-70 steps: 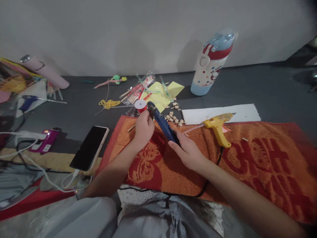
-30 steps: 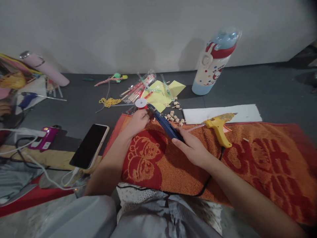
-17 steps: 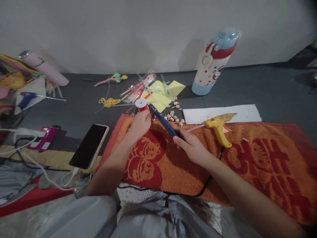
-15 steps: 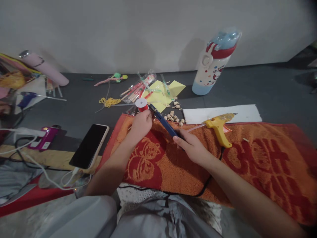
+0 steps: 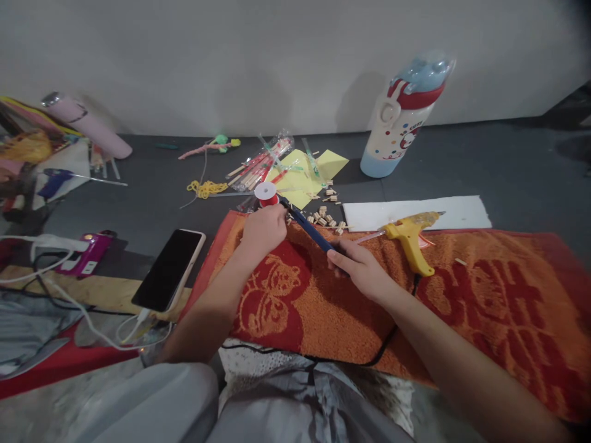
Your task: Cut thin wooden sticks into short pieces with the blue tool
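Observation:
My right hand [image 5: 357, 267] is closed around one end of a long, dark blue tool [image 5: 314, 234] with a dark tip; its exact kind is unclear. The tip reaches up to the fingers of my left hand [image 5: 266, 230], which are pinched together. Whatever sits in that pinch is too small to make out. Right behind the left fingers stands a spool of red thread [image 5: 266, 194] with a white top. Several short wooden pieces [image 5: 323, 216] lie just beyond the tool. Both hands are over an orange and red towel [image 5: 341, 307].
A yellow glue gun [image 5: 410, 237] rests on the towel's far edge, by a white board [image 5: 462, 212]. Behind are yellow paper [image 5: 330, 163], bagged sticks [image 5: 263, 163], yellow string [image 5: 207, 189] and a bottle [image 5: 399, 132]. Left lie a phone [image 5: 168, 269], a purple socket block [image 5: 90, 255] and cables.
The tool's tip and my left fingers stay together by the spool, with only a slight shift of the right hand. The whole view has drifted a little.

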A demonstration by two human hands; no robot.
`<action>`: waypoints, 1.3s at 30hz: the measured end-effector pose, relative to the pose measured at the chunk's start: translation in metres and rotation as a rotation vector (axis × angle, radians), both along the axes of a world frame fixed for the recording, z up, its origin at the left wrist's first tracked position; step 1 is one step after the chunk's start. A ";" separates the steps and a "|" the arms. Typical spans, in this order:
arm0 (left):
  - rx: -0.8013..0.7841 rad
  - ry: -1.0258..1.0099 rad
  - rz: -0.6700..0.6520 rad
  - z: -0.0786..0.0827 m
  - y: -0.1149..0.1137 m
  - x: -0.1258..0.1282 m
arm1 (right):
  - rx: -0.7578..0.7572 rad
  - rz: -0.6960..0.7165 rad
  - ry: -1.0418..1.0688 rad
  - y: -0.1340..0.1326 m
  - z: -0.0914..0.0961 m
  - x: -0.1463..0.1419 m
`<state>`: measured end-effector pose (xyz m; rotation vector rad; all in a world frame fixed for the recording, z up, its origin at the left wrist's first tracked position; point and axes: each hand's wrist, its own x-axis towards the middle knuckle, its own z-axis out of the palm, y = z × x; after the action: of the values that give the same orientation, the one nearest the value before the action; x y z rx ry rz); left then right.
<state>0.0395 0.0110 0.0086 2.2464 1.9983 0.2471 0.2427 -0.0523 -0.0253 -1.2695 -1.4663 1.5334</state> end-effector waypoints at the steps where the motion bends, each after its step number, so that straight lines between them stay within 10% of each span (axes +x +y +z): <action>1: -0.022 0.012 0.006 0.001 0.000 0.000 | -0.030 -0.002 0.043 0.001 0.001 0.000; 21: 0.049 -0.039 -0.008 -0.012 0.004 -0.003 | -0.711 0.012 0.789 0.020 0.025 0.022; 39: 0.234 -0.147 -0.100 -0.021 0.007 -0.007 | -0.601 0.170 0.713 0.014 0.020 0.022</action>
<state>0.0322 0.0177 -0.0121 2.3766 1.8611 0.6462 0.2647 -0.0382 -0.0056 -0.7440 -0.6805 2.3317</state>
